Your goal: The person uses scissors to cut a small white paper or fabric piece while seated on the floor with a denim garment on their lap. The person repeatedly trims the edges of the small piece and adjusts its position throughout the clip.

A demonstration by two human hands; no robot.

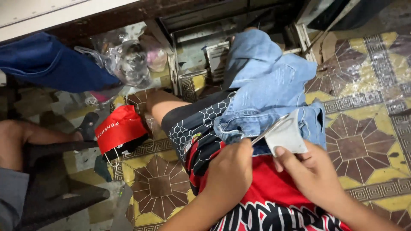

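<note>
Lower centre of the frame, your left hand (229, 171) is pinching a thin tool (269, 128) closed-fisted while your right hand (314, 173) is gripping the pale patch (287, 136) against the jeans (269, 90) on your lap; next, steady alignment seems needed.

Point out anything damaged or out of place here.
The jeans on the lap have a pale pocket lining pulled outside, pinched by the right hand; the left hand works beside it. Nothing spilled.
</note>
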